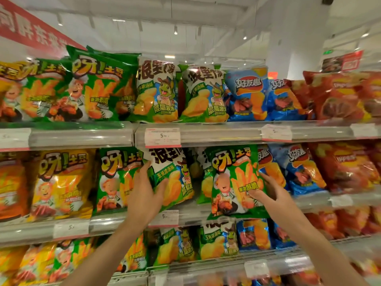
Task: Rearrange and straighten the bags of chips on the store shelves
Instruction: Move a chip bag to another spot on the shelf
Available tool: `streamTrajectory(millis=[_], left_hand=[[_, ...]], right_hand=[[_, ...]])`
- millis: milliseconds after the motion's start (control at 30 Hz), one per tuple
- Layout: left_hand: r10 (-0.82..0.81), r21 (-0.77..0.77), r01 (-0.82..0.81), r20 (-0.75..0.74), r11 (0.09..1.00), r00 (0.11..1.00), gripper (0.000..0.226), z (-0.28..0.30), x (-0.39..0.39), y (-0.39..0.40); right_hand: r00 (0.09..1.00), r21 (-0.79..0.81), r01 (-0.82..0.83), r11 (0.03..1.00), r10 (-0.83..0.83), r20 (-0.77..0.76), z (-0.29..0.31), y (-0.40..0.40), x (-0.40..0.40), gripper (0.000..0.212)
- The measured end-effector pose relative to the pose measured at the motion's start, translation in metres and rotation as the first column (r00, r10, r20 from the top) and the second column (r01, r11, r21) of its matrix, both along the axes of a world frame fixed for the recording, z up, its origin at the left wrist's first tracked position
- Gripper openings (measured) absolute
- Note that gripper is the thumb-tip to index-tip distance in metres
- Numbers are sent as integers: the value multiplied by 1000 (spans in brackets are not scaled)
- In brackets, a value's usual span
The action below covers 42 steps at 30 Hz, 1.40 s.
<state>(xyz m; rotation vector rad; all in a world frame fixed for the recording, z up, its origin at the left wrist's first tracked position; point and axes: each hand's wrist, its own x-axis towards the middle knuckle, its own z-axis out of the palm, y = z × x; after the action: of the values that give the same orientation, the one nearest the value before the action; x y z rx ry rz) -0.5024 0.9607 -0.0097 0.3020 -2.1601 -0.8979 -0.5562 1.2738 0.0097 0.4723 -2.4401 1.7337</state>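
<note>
— Where are we on the middle shelf (206,211)?

— Our left hand (144,195) has its fingers (159,187) spread flat on the white-and-green bag (171,178). Our right hand (270,193) pinches the green bag (235,180), thumb in front, fingers behind its right edge.

— That green bag looks misplaced.

— We think so; its match (115,178) sits just left of our left fingers. Next we'd carry it there.

— Any writing?

— The green bag reads "呀!土豆"; the price tag (162,137) above our fingers starts with 5.
</note>
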Motion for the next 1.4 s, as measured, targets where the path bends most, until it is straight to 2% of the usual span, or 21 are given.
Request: streamTrajectory(millis=[100,233,300,433,533,633,667,767,867,1033,1233,1333,1400], left_hand=[[-1,1,1,47,1000,999,73,-1,-14,12],[-5,-13,8,275,1000,961,79,0,-30,16],[0,-18,6,318,1000,948,80,2,-28,14],[20,-39,-13,163,999,986,75,3,-3,12],[-149,-8,151,101,989,984,65,0,13,17],[-401,227,368,125,902,907,68,1,27,27],[-453,268,410,122,872,883,70,3,31,30],[-530,304,473,136,827,837,71,9,42,38],[-515,289,459,157,840,843,69,10,53,31],[-468,283,415,150,865,871,69,6,88,-6],[-417,244,379,124,892,900,64,-1,144,-82],[-399,244,369,88,897,913,61,1,180,-125],[-375,235,349,75,907,924,60,1,208,-158]], right_hand=[[1000,8,-12,1000,12,0,-3,6,3,58],[1000,15,-8,1000,8,9,-5,9,5,58],[1000,8,-15,1000,14,12,-6,10,5,57],[999,-25,-40,999,41,30,-11,5,6,56],[996,-85,-78,993,82,47,-13,-7,11,49],[986,-145,-137,980,149,75,-17,-21,19,53],[983,-151,-149,977,162,82,-20,-26,19,58],[973,-185,-194,963,213,91,-27,-39,29,57],[961,-210,-238,948,261,89,-35,-56,41,68],[951,-183,-265,947,288,109,-42,-98,62,53],[930,-134,-336,932,351,111,-33,-173,112,55],[915,-107,-379,919,389,107,-27,-218,143,64],[906,-70,-407,911,412,99,-26,-252,164,60]])
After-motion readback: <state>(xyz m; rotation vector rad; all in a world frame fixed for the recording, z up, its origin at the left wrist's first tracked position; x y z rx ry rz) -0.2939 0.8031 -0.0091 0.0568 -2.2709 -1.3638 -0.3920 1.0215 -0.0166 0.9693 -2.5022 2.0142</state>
